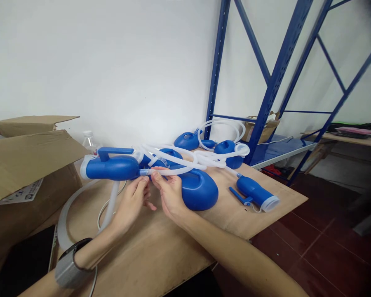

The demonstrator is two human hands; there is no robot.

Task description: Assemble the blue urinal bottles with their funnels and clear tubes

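A blue cylindrical urinal bottle (113, 168) with a flat handle and a whitish cap lies on its side at the left. A clear connector (145, 172) joins its narrow end to a white corrugated hose (173, 171). My right hand (170, 192) pinches the hose just right of the connector. Right below the connector, my left hand (137, 193) has thumb and forefinger pressed together; what they hold is hidden. A rounded blue urine container (200, 192) rests behind my right hand. Another blue urinal bottle (255, 190) lies at the right, its cap facing outward.
More blue containers (187, 141) and coiled hoses (224, 123) crowd the table's back. An open cardboard box (34, 156) and a clear plastic bottle (89, 141) stand at left. A thick translucent tube (63, 222) loops beside my left forearm. Blue metal shelving (270, 82) rises at right.
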